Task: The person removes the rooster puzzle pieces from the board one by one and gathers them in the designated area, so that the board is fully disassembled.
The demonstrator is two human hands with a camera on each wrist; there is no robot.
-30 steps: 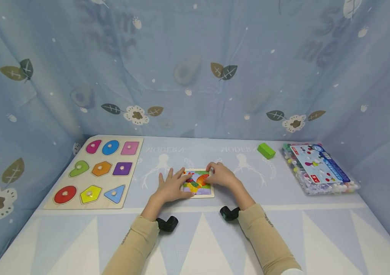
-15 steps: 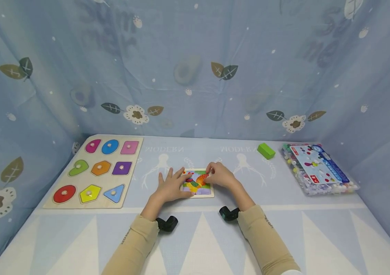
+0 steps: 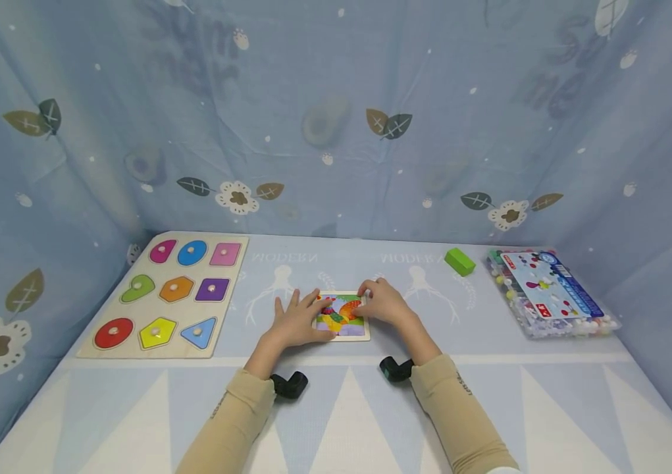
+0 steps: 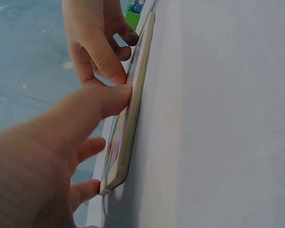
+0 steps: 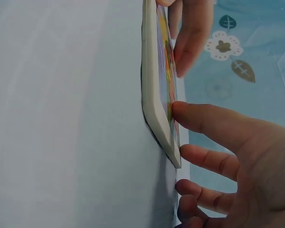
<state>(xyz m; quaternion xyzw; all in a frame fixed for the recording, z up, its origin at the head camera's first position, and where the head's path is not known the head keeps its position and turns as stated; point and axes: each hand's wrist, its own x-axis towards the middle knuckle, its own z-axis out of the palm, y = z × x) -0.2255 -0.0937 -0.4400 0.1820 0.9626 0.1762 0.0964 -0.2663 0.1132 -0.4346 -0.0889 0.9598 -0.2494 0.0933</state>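
Note:
A small wooden picture puzzle (image 3: 341,325) with a pale frame and a bright, bird-like picture lies flat on the table between both hands. The left hand (image 3: 294,324) has its fingers spread along the puzzle's left side, the thumb (image 4: 111,99) resting over the near edge and a fingertip over the picture. At the right side, the right hand (image 3: 386,303) rests its thumb (image 5: 204,118) on the picture, while its other fingers bend loosely by the right edge and far corner. The fingers hide parts of the picture.
A wooden peg board (image 3: 193,326) with several coloured shapes lies at the left. Toward the back right is a green block (image 3: 460,262), and farther right a clear box (image 3: 551,293) of small colourful pieces. A blue patterned curtain (image 3: 336,164) surrounds the table.
Both hands and the puzzle hold nearly the same place. The whole head view shifts very slightly.

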